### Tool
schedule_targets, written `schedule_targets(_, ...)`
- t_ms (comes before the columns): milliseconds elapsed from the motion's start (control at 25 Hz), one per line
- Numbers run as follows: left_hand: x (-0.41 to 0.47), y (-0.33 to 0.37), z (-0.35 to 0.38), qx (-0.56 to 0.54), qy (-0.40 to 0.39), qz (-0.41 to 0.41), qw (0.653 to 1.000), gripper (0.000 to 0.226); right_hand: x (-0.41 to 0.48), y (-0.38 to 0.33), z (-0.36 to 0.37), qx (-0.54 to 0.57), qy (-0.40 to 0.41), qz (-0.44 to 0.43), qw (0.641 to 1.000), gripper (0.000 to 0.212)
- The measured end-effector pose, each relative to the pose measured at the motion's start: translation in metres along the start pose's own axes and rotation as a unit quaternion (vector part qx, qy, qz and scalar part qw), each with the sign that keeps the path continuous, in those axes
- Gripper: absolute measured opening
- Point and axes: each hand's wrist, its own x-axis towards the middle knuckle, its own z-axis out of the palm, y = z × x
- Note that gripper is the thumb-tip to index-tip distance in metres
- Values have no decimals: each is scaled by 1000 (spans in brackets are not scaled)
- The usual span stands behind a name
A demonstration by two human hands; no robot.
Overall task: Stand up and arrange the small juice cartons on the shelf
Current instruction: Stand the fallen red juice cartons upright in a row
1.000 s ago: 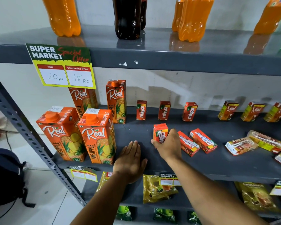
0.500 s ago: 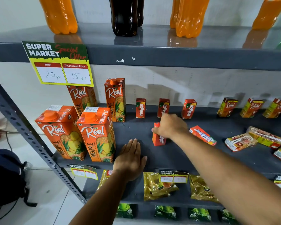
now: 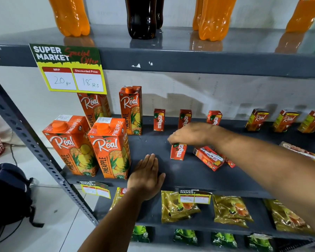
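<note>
My right hand (image 3: pixel 190 134) pinches the top of an upright Maaza carton (image 3: pixel 178 151) (slightly tilted); my left hand (image 3: pixel 146 176) lies flat, open, on the shelf (image 3: pixel 189 176) nearby

The hanging price sign (image 3: pixel 67 68) reads "SUPER MARKET", "Special Offer", "MRP 20 Rs", "Discounted Price 18 Rs". The big orange cartons (image 3: pixel 109 148) say "Real" and "PINEAPPLE". The small red cartons (image 3: pixel 159 120) say "maaza". Smaller cartons at right (image 3: pixel 256 120) say "Real". The gold pouches (image 3: pixel 229 209) read "Premium".
</note>
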Motion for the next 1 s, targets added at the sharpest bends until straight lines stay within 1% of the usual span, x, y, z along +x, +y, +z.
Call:
schedule_targets(80,-1,0,0,4,3,0,1000,72,2,2,-3,-46,-11,-20,999,70)
schedule_targets(120,-1,0,0,5,5,1,1000,72,0,4,-6,-88,0,-30,996,66)
schedule_targets(160,0,0,1,6,5,1,1000,72,-1,8,-10,-124,24,-45,991,56)
schedule_targets(200,0,0,1,6,5,0,1000,72,-1,14,-15,-164,58,-53,983,56)
schedule_targets(240,1,-1,2,6,5,-2,1000,72,-1,25,-19,-191,88,-47,976,62)
schedule_targets(280,1,-1,3,8,6,-3,1000,72,-4,35,-21,-172,96,-8,980,59)
schedule_targets(320,1,-1,3,10,6,-2,1000,72,-6,44,-20,-147,93,34,984,50)
schedule_targets(400,2,-2,4,12,2,-2,1000,72,-9,60,-6,-111,62,115,985,34)
schedule_targets(440,2,-3,5,13,-2,-3,1000,73,-8,66,6,-110,55,147,982,35)
schedule_targets(520,3,-2,4,14,-7,-3,1000,73,-6,72,25,-119,64,190,972,48)
schedule_targets(600,3,-2,4,14,-8,-6,1000,73,-4,77,37,-136,70,212,965,67)
schedule_targets(680,2,-1,4,13,-6,-9,1000,73,-6,82,44,-146,54,232,960,78)
schedule_targets(800,1,0,3,12,-3,-12,1000,72,-12,93,52,-116,54,240,962,75)
schedule_targets(1000,2,2,4,9,-12,-21,1000,72,-23,98,57,-94,56,223,969,61)
